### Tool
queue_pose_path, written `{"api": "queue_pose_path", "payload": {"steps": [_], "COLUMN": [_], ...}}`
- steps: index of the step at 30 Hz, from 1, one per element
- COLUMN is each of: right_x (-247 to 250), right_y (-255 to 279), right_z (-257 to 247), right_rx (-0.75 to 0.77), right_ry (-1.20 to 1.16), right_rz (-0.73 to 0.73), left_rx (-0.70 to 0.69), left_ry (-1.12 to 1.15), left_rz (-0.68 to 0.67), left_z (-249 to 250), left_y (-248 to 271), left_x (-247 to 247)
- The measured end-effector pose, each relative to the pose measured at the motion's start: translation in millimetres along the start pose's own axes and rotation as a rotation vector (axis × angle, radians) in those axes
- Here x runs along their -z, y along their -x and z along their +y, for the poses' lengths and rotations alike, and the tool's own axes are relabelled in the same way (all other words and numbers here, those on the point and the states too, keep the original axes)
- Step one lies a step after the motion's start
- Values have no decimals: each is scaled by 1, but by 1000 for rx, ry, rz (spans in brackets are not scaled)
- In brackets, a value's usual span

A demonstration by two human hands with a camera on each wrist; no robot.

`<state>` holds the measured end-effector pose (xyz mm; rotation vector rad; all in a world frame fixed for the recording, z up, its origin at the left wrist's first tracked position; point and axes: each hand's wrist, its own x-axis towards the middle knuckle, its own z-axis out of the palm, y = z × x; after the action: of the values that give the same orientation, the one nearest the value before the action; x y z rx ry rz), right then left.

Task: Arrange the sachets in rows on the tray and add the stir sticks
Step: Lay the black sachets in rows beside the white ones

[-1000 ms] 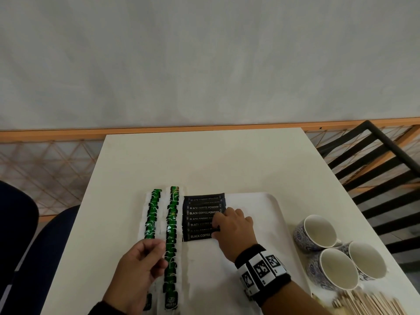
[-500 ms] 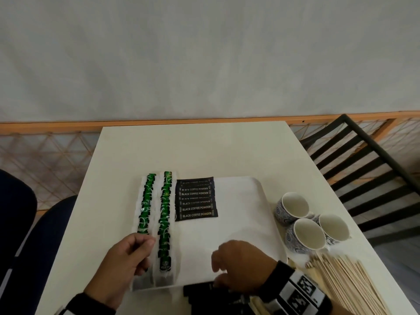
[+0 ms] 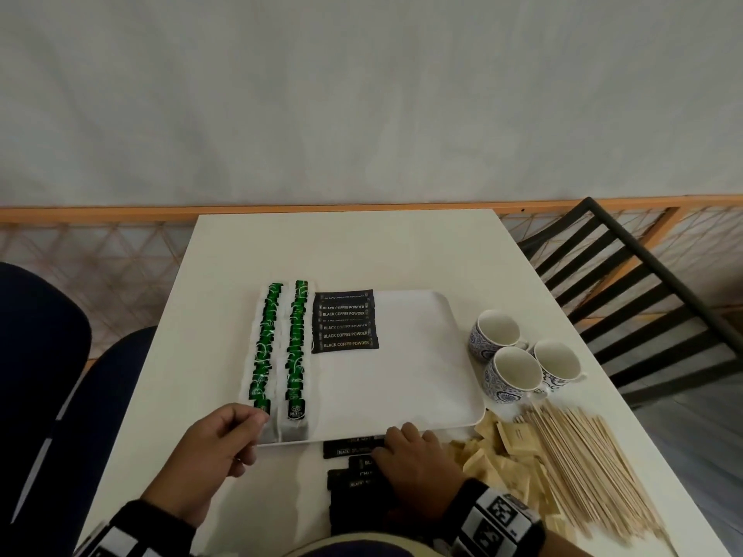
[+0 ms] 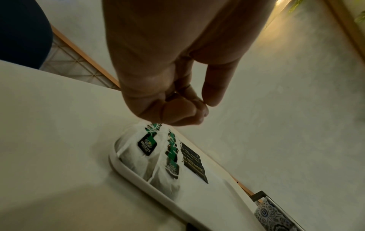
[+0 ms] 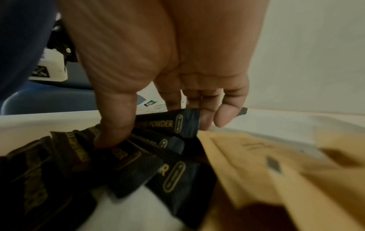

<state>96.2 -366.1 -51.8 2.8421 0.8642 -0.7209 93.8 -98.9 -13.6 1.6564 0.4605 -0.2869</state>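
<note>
The step in hand is the black coffee row: the right hand point(image 3: 418, 460) is down on the loose black coffee sachets point(image 3: 354, 472) in front of the tray point(image 3: 402, 375). The right wrist view shows what the head view hides — thumb and fingers pinching one sachet point(image 5: 168, 123). Next it must be lifted and laid below the started row point(image 3: 345, 323). The left hand point(image 3: 217, 448) hovers at the tray corner, loosely curled, holding nothing. The stir sticks point(image 3: 583, 468) lie untouched — right of the tray.
</note>
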Motion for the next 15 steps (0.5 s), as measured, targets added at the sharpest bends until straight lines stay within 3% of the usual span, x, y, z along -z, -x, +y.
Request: {"api": "queue_pose_path", "payload": {"steps": [6,15], "right_x": [2,7], "right_y": [-3,-17], "right_z": [-8,-13], "right_rx": [24,122], "right_ry": [-85,-140], "right_rz": [-19,-192], "left_rx": [5,51], "left_ry": [-21,-34], "left_rz": [-6,-46], "left_z": [0,-2], "left_y": [12,16], "left_x": [1,-6]}}
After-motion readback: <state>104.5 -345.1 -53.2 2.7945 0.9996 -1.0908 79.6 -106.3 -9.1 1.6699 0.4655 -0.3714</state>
